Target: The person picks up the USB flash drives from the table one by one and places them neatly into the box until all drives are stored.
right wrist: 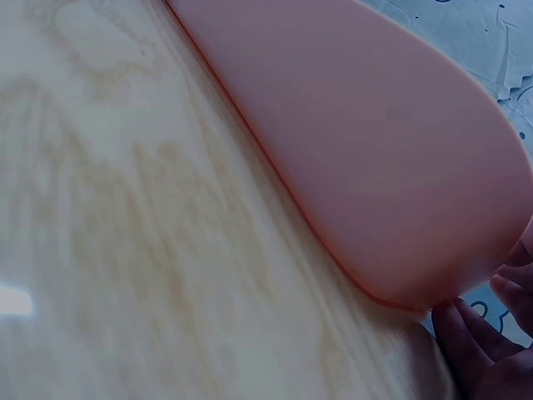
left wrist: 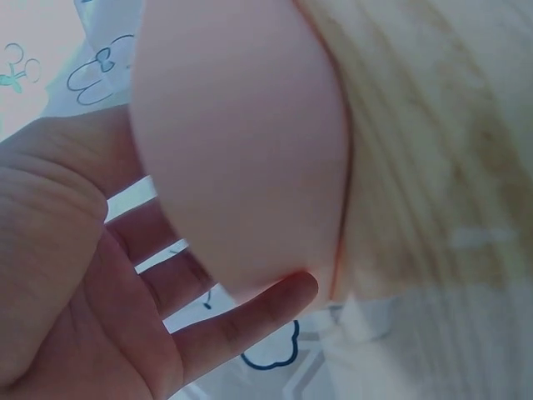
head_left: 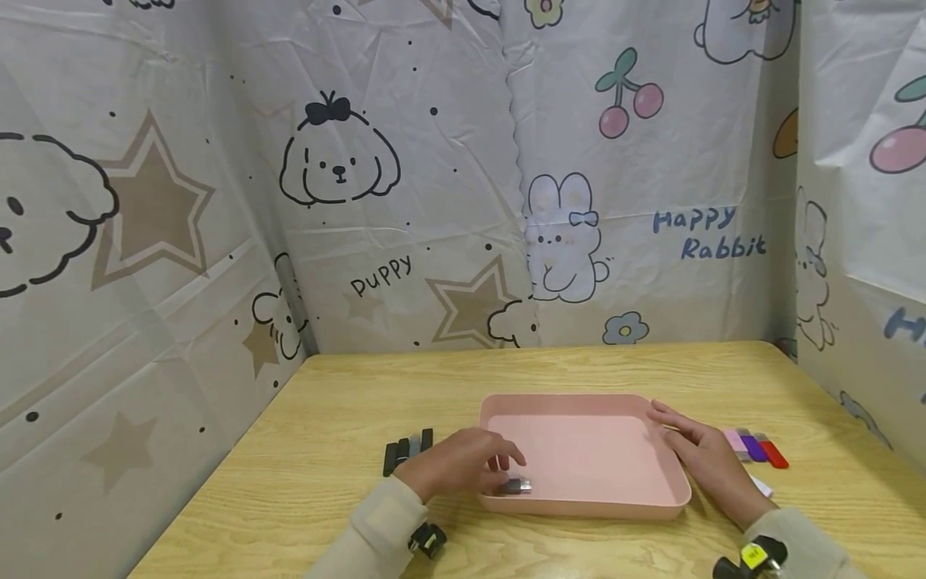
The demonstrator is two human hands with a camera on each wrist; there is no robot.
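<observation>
A pink tray (head_left: 579, 450) lies on the wooden table. In its front left corner is a dark USB stick (head_left: 515, 486) with a bare metal plug. My left hand (head_left: 463, 460) reaches over the tray's left rim, thumb beside the stick, index finger extended above it. Its fingers are spread in the left wrist view, one fingertip (left wrist: 301, 287) at the tray's outer wall. On the opposite side, my right hand (head_left: 705, 458) rests with extended fingers along the right rim. The right wrist view has its fingertips (right wrist: 448, 315) at the tray's outer corner.
Left of the tray stand several dark and grey USB sticks (head_left: 403, 450) in a row. Pink, purple (head_left: 753, 447) and red (head_left: 773, 453) sticks lie right of it, near a white object (head_left: 761, 486) partly behind my right hand. A printed curtain (head_left: 405, 241) encloses the table.
</observation>
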